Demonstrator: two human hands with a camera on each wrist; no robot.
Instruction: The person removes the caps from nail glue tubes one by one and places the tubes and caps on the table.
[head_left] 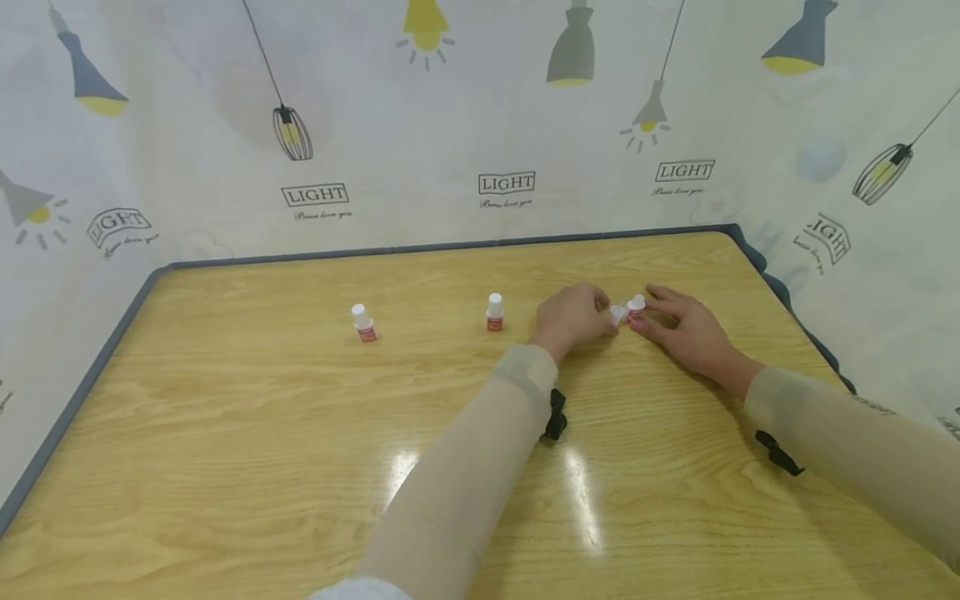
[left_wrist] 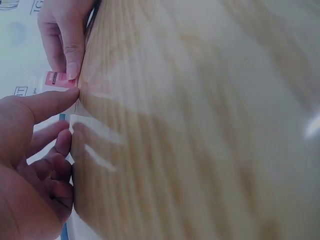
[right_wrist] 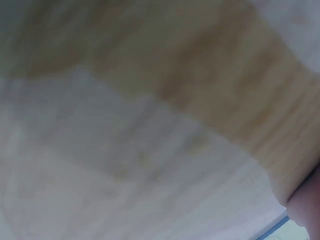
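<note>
On the right part of the table, my right hand point(head_left: 693, 333) holds a small white bottle point(head_left: 636, 307) with a red label between thumb and fingers. The bottle's pink-red label point(left_wrist: 59, 79) shows in the left wrist view, with a right fingertip on it. Just left of the bottle, my left hand point(head_left: 573, 318) pinches a small translucent cap point(head_left: 617, 314), partly covered by its fingers. The left hand's other fingers curl loosely near the tabletop. Only a sliver of the right hand point(right_wrist: 306, 205) shows in the right wrist view.
Two similar white bottles stand to the left, one bottle point(head_left: 495, 312) near my left hand and another bottle point(head_left: 363, 322) farther left. The wooden table point(head_left: 262, 433) has a dark blue edge point(head_left: 390, 249) along its back and sides. A lamp-patterned curtain point(head_left: 420, 142) surrounds it.
</note>
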